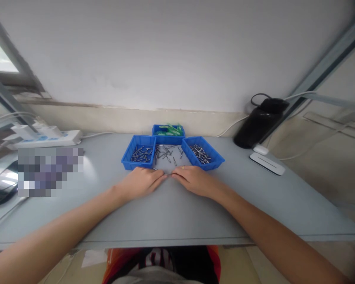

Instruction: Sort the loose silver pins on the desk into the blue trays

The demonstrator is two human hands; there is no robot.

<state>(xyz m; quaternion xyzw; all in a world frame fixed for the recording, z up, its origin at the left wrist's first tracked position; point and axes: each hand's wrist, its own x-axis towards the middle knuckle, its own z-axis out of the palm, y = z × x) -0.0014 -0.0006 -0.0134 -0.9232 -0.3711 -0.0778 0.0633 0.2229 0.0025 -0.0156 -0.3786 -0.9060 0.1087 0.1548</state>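
Fingertips of my left hand (143,181) and my right hand (192,179) nearly meet, both closed on one small metal piece (168,174) held between them. Just beyond, several slim metal pieces (167,153) lie loose on the grey table. A blue bin (125,162) with metal pieces stands behind my left hand, and another blue bin (217,161) with metal pieces is behind my right hand. Between and behind these, a third blue bin (168,139) holds green items (173,129). Fine detail of the held piece is too small to tell.
A white power strip (72,138) with plugs stands at the back left, near a dark glossy object (2,185). On the right are a black bottle (258,122) and a white flat device (267,164). The table's front edge (171,242) runs beneath my forearms.
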